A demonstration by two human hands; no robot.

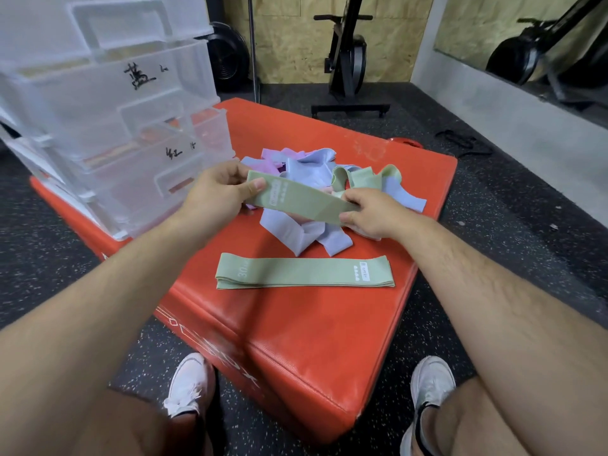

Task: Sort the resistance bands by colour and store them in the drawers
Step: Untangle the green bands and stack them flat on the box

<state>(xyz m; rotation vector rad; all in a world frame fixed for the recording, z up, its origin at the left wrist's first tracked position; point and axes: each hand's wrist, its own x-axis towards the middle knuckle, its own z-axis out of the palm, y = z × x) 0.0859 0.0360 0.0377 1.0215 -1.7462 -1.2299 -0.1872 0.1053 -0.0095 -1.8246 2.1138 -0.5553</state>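
A green resistance band (pixel 301 200) is stretched flat between both hands above the pile. My left hand (pixel 217 192) pinches its left end, and my right hand (pixel 375 213) pinches its right end. Under them lies a tangled pile of bands (pixel 312 172) in blue, pink and green on the red padded box (pixel 296 324). A flat stack of green bands (pixel 304 271) lies nearer to me on the box. The clear plastic drawer unit (pixel 108 126) stands at the left on the box, its drawers pulled out and marked with handwritten labels.
An exercise bike (pixel 348 57) stands beyond the box on the dark speckled floor. A mirror (pixel 526 44) runs along the right wall. A black strap (pixel 460 141) lies on the floor at the right. My feet in white shoes (pixel 190 386) are in front of the box.
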